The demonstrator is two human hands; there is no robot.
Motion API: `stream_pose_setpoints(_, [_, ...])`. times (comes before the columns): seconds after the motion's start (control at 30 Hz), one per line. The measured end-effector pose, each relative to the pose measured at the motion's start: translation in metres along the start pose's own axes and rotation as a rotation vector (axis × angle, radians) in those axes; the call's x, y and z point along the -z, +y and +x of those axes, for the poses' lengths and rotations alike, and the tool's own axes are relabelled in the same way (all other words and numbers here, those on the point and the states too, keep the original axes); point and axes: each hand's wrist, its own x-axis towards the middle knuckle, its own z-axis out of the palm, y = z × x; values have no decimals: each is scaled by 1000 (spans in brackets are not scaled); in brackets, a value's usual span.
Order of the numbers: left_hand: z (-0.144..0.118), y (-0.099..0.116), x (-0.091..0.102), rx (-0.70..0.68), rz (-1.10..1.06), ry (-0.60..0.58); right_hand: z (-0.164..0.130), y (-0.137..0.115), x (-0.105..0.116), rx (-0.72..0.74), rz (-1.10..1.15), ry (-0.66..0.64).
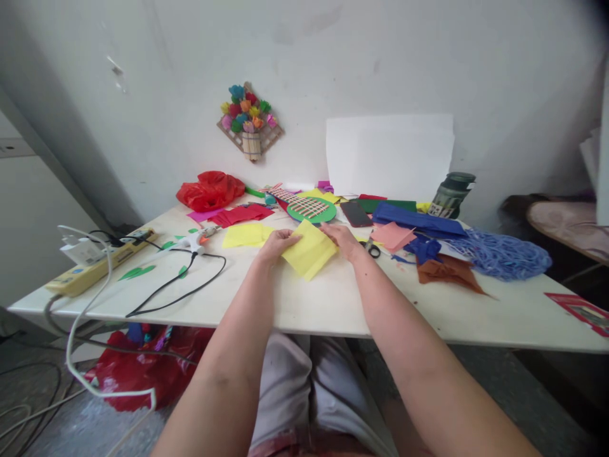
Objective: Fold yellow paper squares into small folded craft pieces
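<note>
Against a pale wall [295, 57], the white bench [316, 315] carried one phone [356, 214], one bottle [450, 195] and one power strip [99, 264]; one yellow sheet [311, 251] tilted between two hands over its middle — both forearms [233, 343] reached forward, converging. The left hand [277, 244] pinched the sheet's left corner in its fingers; the right hand [341, 240] touched the right edge — whether gripping, I could not tell

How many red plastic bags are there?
2. One red bag sits bunched on the table, at the back left; the other red bag is below the table's left front edge. More could be hidden under the table.
</note>
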Motion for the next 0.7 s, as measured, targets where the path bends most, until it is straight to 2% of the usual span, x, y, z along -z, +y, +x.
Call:
stream_pose_setpoints(0.1, [0, 0, -1, -1, 5, -10, -1, 3, -5, -27, 33, -118])
stream_pose_setpoints(0.47, [0, 1, 1, 36, 11, -34, -3, 5, -7, -130, 111, -210])
stream_pose_setpoints(0.7, [-4, 3, 1, 19, -56, -100, 1, 6, -5, -123, 181, -159])
